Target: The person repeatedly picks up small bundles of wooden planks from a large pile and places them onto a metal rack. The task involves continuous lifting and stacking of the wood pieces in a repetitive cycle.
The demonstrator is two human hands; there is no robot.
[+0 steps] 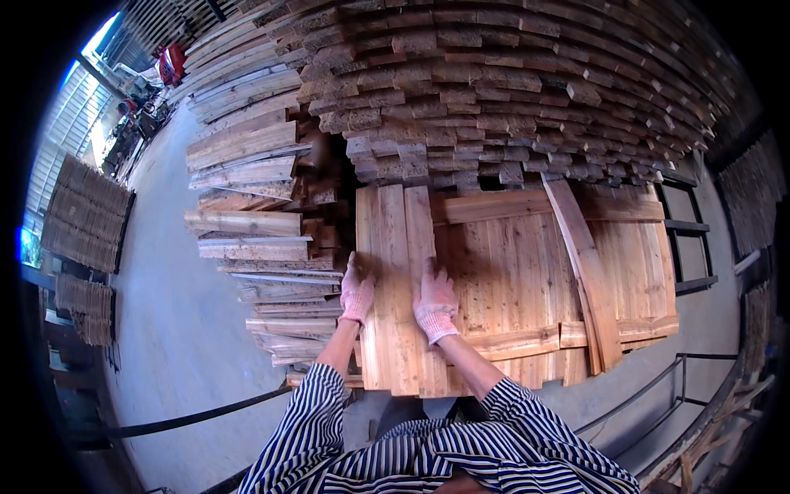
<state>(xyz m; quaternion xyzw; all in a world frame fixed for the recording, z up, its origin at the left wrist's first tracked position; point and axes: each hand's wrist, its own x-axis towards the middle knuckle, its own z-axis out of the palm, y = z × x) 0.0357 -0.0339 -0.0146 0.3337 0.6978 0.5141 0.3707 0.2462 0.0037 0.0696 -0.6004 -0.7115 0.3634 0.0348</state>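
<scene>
A few pale wooden planks (388,239) lie side by side, lengthwise away from me, on the left part of a wide layer of boards (510,272). My left hand (356,293), in a pinkish knitted glove, grips their left edge. On their right edge is my right hand (436,303), gloved alike, its fingers closed around the side. The hands squeeze the planks from both sides; the fingertips are partly hidden. Farther right, a loose plank (578,263) lies slanted across the layer. Crosswise strips (518,342) run along the layer's near part.
A tall stack of rough planks (494,90) rises beyond the boards. Uneven plank ends (247,222) jut out at left. Black metal frames stand at right (687,226), and a dark rail (206,418) crosses the lower left. Bundled slats (86,210) stand at far left.
</scene>
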